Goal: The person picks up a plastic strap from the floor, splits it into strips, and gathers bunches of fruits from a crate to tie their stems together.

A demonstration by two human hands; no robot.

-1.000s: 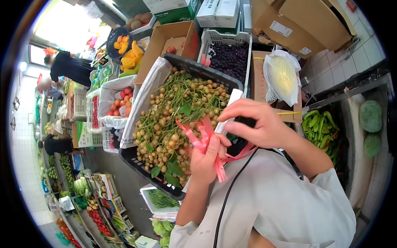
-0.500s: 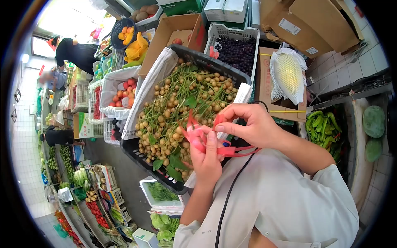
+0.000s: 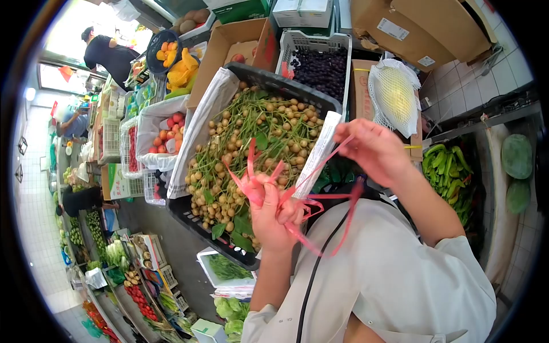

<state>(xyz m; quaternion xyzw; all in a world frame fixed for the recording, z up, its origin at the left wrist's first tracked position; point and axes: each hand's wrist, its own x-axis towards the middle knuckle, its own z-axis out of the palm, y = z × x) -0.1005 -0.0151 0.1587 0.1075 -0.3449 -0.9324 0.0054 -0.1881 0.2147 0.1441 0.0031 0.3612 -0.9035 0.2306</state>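
My left hand [image 3: 271,216] is closed around a bunch of pink plastic ribbon [image 3: 329,197], with loose ends sticking up past the thumb and others trailing over my lap. To the right, my right hand [image 3: 377,150] pinches one strand, drawn as a thin line between the two hands. Just beyond my left hand sits a black crate [image 3: 337,103] lined with white sheeting, full of longans [image 3: 229,143] on green stems with some leaves. Parts of the ribbon near my right hand are blurred.
Behind the crate stand a white crate of dark grapes [image 3: 323,66] and a cardboard box [image 3: 214,57]. A netted yellow fruit [image 3: 394,94] rests on a carton at right, near green peppers [image 3: 446,166]. A black cable [image 3: 320,257] crosses my lap. People stand at far left.
My right hand has moved away from my left, to the right and upward, pulling a strand out. More ribbon ends now hang loose. My left hand has shifted slightly left.
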